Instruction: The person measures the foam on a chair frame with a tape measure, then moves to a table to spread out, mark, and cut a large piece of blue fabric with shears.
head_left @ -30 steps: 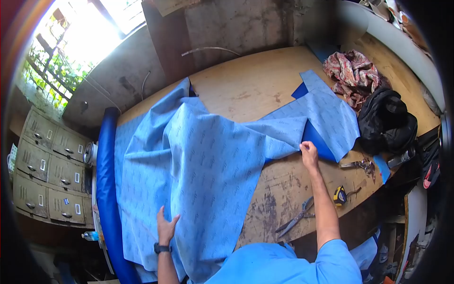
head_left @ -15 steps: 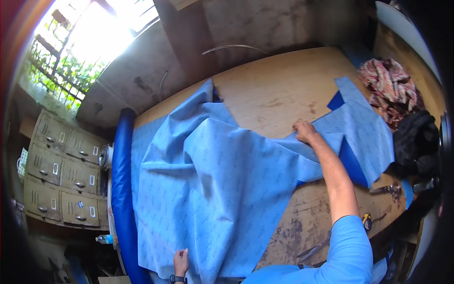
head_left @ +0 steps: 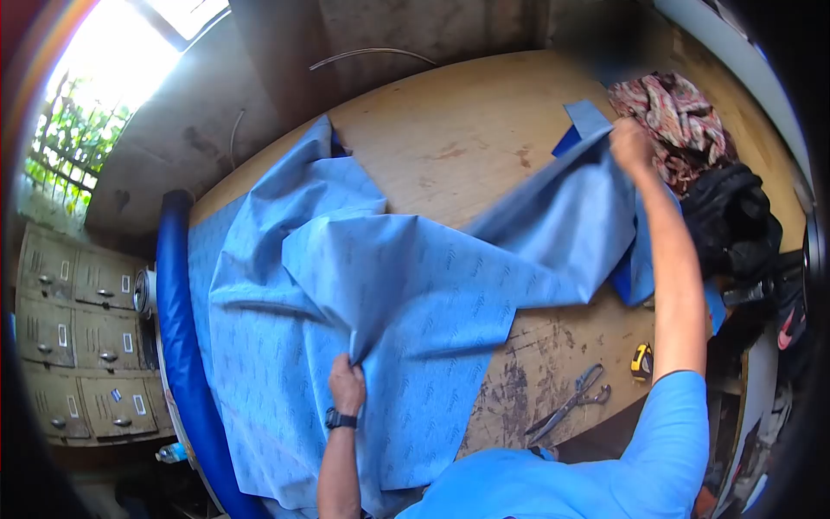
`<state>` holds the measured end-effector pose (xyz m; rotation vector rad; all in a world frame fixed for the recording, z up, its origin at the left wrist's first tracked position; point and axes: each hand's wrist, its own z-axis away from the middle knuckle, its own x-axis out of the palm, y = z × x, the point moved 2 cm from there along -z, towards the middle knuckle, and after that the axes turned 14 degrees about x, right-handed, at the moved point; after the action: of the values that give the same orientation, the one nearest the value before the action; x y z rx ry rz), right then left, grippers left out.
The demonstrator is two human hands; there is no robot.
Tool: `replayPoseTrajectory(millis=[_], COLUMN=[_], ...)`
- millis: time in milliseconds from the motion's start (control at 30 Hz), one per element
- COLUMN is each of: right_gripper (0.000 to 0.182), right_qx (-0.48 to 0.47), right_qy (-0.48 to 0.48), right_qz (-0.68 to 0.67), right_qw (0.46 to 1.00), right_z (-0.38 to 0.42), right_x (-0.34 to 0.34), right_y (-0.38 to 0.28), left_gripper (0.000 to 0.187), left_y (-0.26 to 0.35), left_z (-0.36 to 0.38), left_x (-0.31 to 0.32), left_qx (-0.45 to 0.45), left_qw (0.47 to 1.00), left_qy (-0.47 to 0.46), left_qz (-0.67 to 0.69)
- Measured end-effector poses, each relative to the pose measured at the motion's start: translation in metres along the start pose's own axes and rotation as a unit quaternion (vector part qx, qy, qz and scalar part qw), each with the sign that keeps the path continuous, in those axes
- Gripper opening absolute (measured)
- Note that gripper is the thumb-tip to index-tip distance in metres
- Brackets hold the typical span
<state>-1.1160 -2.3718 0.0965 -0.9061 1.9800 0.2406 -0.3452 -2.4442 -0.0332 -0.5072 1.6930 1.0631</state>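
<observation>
A large sheet of light blue printed fabric point(head_left: 406, 294), dark blue on its underside, lies rumpled over the wooden table point(head_left: 432, 138). My left hand point(head_left: 347, 385), with a watch on the wrist, grips a fold of it near the middle, and creases run up from the fingers. At the upper right my right hand point(head_left: 633, 145) is closed on the fabric and lifts it off the table, so that it hangs in a drape to the left. A dark blue roll point(head_left: 177, 311) runs along the fabric's left side.
Scissors point(head_left: 566, 405) and a yellow tape measure point(head_left: 641, 362) lie near the front edge. A patterned cloth point(head_left: 674, 117) and a black bag point(head_left: 735, 221) are at the right. Metal lockers point(head_left: 82, 333) stand on the left, below a barred window.
My right hand has moved up and right, raising the fabric. My left hand has moved up from the lower edge and now grips a fold. The view has shifted, showing the scissors and tape measure more fully.
</observation>
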Motion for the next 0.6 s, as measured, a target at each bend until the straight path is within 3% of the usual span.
replayPoseTrajectory(millis=[33, 100, 167, 200, 233, 300, 367, 400, 433, 467, 500, 600], right_gripper=[0.019, 0.023, 0.027, 0.030, 0.038, 0.043, 0.037, 0.032, 0.026, 0.020, 0.017, 0.017], right_qx=[0.137, 0.198, 0.138, 0.104, 0.038, 0.044, 0.173, 0.184, 0.194, 0.271, 0.245, 0.223], right_qy=[-0.024, -0.036, -0.016, -0.007, -0.019, -0.072, -0.215, -0.240, -0.243, -0.305, -0.284, -0.277], right_qz=[0.032, -0.017, 0.004, 0.013, -0.036, -0.100, -0.175, -0.194, -0.200, -0.208, -0.232, -0.279], right_qw=[0.990, 0.979, 0.990, 0.994, 0.998, 0.991, 0.945, 0.933, 0.929, 0.889, 0.897, 0.892], right_z=[-0.017, -0.023, 0.010, 0.031, 0.067, 0.164, 0.265, 0.315, 0.359, 0.388, 0.412, 0.421], right_x=[-0.025, -0.060, -0.070, -0.074, -0.082, -0.081, -0.113, -0.119, -0.126, -0.135, -0.140, -0.149], right_y=[0.027, 0.078, 0.095, 0.101, 0.096, 0.091, 0.045, 0.036, 0.026, 0.010, -0.003, -0.067], left_gripper=[0.016, 0.020, 0.019, 0.020, 0.020, 0.019, 0.021, 0.021, 0.021, 0.022, 0.024, 0.029], left_y=[-0.004, -0.026, -0.054, -0.061, -0.067, -0.088, -0.072, -0.080, -0.074, -0.064, -0.058, -0.027], left_z=[0.006, 0.033, 0.067, 0.080, 0.098, 0.135, 0.164, 0.184, 0.196, 0.197, 0.189, 0.100], left_x=[-0.011, -0.025, -0.037, -0.048, -0.061, -0.069, -0.097, -0.098, -0.104, -0.118, -0.133, -0.168], left_qx=[-0.005, -0.031, -0.031, -0.086, -0.147, -0.169, -0.195, -0.181, -0.165, -0.145, -0.121, -0.081], left_qw=[1.000, 0.998, 0.995, 0.990, 0.978, 0.969, 0.950, 0.941, 0.915, 0.882, 0.843, 0.942], left_qy=[0.001, -0.045, -0.073, -0.109, -0.145, -0.174, -0.234, -0.269, -0.359, -0.444, -0.523, -0.299], left_qz=[0.000, 0.006, -0.056, -0.035, -0.015, -0.047, -0.067, -0.091, -0.075, -0.058, -0.044, -0.129])
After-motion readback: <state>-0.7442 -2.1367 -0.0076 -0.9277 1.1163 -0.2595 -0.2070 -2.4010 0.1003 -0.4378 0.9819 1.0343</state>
